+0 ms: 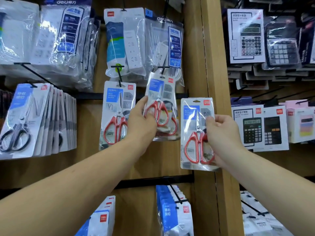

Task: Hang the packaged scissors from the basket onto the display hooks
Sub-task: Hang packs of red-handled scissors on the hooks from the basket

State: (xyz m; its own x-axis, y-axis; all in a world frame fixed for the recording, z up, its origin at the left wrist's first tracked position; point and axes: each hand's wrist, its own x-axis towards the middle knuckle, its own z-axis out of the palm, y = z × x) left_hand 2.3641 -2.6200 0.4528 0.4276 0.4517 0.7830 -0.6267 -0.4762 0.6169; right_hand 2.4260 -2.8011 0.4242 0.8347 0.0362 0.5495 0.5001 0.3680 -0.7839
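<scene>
The left hand [141, 123] grips a red-handled scissors pack [158, 89] by its lower edge. The pack is tilted, with its top at the hook [163, 69] at 12 o'clock. The right hand [221, 133] curls round a second pack [192, 120], upright at 4 o'clock of the first. A third pack [117, 103] hangs at 9 o'clock.

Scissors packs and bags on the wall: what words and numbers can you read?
"HOME": hanging scissors pack.
"deli": red badge, right-hand scissors pack.
"deli": top-left power strip bag.
"4000": middle power strip bag.
Blurred: left-hand scissors pack.
Too small: calculator boxes.
</scene>
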